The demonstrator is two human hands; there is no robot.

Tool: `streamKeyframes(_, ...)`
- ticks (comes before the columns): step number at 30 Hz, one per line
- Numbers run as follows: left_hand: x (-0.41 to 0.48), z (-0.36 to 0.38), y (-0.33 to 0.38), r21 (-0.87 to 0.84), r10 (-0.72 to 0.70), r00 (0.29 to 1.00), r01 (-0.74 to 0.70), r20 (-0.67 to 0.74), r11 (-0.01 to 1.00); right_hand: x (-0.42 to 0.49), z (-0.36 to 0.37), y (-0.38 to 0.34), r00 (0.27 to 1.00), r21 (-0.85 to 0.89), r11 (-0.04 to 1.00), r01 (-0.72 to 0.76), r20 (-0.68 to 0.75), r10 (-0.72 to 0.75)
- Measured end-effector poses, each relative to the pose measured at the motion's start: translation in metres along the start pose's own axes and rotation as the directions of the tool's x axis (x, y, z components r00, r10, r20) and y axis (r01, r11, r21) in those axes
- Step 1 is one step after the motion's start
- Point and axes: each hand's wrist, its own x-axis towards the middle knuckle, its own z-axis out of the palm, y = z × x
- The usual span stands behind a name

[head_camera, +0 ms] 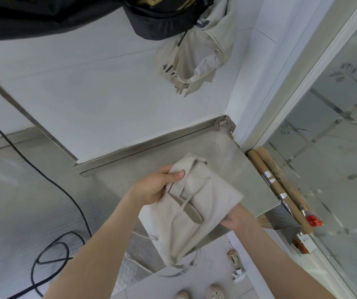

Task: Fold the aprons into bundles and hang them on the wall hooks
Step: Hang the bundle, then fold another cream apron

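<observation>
While left hand (156, 187) pinches folded beige cloth apron (205, 190), right hand (234, 221) grips its edge: keep folds tight, corners aligned.

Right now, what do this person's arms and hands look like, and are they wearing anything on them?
The left forearm and right forearm are bare to the frame edge; no sleeves show. The left hand and right hand have no gloves, and no watch, bracelet or ring is visible. The left thumbnail is short and unpainted. The right hand's fingers are hidden behind the folded apron.
</observation>
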Motion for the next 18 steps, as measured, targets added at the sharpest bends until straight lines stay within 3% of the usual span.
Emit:
streamKeyframes(3,0.001,0.0,-0.004,-0.109,0.028,0.995,-0.039,-0.1,0.993,-0.005,0.011,0.002,0.992,0.054,0.998,0.025,0.121,-0.031)
streamKeyframes(9,0.008,-0.004,-0.015,-0.173,0.046,0.94,-0.11,-0.338,0.979,0.007,0.012,-0.003,0.989,0.25,0.968,-0.014,0.145,-0.024)
streamKeyframes(11,0.009,-0.006,-0.02,-0.178,0.059,0.91,-0.143,-0.41,0.973,0.01,0.014,-0.004,0.98,0.147,0.989,0.003,0.197,-0.032)
streamKeyframes(15,0.011,-0.01,-0.023,-0.148,0.129,0.87,-0.224,-0.476,0.963,0.024,0.024,-0.003,0.96,-0.264,0.96,0.093,0.281,-0.015)
streamKeyframes(18,0.007,-0.012,-0.019,-0.137,0.135,0.876,-0.221,-0.463,0.966,0.035,0.029,-0.009,0.974,-0.353,0.925,0.14,0.215,-0.065)
